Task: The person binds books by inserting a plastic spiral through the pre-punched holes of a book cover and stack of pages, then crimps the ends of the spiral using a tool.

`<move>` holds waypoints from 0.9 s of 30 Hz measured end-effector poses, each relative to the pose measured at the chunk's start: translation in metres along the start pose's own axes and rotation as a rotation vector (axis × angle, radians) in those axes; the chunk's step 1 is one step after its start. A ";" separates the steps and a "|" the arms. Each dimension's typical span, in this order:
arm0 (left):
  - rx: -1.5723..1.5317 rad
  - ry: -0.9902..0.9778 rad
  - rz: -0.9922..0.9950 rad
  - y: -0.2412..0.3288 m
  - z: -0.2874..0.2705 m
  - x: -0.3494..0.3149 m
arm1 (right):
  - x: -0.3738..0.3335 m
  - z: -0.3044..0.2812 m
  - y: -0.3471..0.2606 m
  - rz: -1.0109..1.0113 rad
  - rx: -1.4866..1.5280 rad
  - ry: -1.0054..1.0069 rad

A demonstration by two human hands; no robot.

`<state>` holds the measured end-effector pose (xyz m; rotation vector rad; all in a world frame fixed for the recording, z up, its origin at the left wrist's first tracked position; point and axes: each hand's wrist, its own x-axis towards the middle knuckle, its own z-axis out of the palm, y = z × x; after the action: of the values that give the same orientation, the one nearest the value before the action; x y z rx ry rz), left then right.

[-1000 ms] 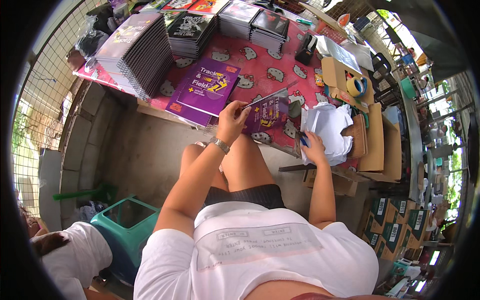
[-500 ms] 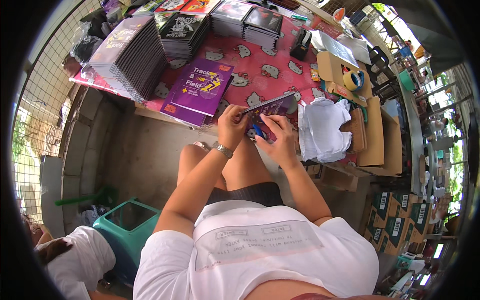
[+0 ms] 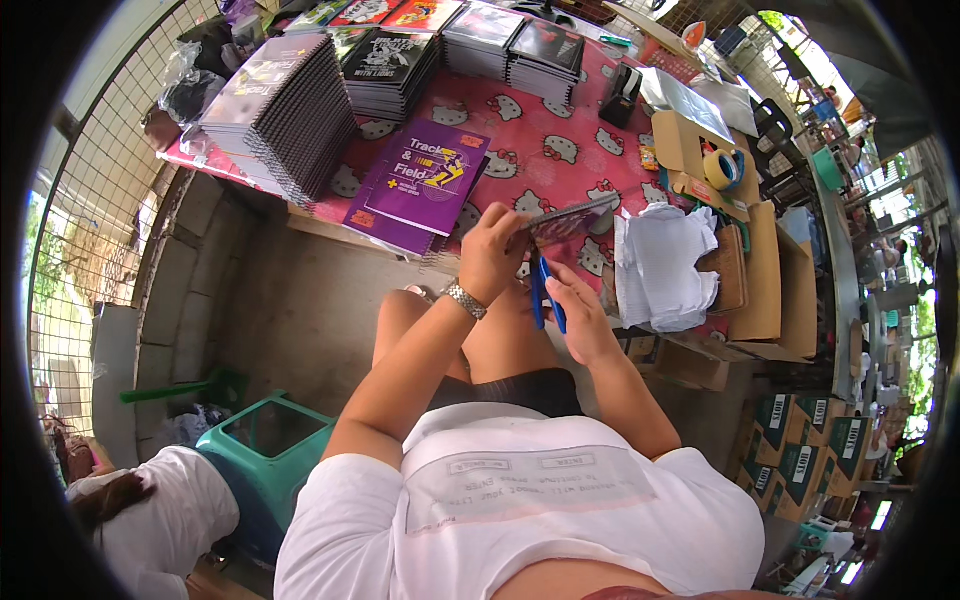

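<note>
Pinched in my left hand (image 3: 492, 255), with a metal watch on the wrist, is a spiral-bound notebook (image 3: 575, 220) at the near edge of the table. It is tilted, its coiled spine facing up. Just below the spine, my right hand (image 3: 583, 318) grips pliers (image 3: 546, 296) with blue handles, which are spread apart. Their jaws lie close to the notebook's left end by my left fingers; whether they touch the coil I cannot tell. Purple notebooks (image 3: 415, 185) lie overlapped on the table to the left of my hands.
Tall stacks of spiral notebooks (image 3: 290, 115) stand on the pink cartoon-print tablecloth (image 3: 530, 120). To the right are a white folded cloth (image 3: 665, 265), an open cardboard box (image 3: 755, 270) and tape rolls (image 3: 722, 170). A green stool (image 3: 265, 440) and another person (image 3: 165, 510) are at lower left.
The notebook has tipped, showing less of its cover. My right hand has drawn the pliers slightly down, and their blue handles now show spread. The whole view has shifted a little.
</note>
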<state>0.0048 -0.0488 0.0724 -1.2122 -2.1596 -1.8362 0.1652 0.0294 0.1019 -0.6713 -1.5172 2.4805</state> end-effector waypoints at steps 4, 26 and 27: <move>0.110 0.084 0.130 0.060 -0.060 0.053 | 0.005 -0.020 0.007 -0.346 -0.682 -0.018; 0.556 -0.227 -0.418 -0.175 -0.144 0.106 | 0.128 -0.039 0.055 -0.483 -0.977 0.364; 0.440 -0.283 -0.484 -0.176 -0.145 0.101 | 0.135 -0.016 0.054 -0.364 -0.680 0.243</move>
<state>-0.2297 -0.1175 0.0234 -0.9524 -3.0166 -1.2300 0.0580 0.0652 0.0087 -0.6701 -2.1484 1.5438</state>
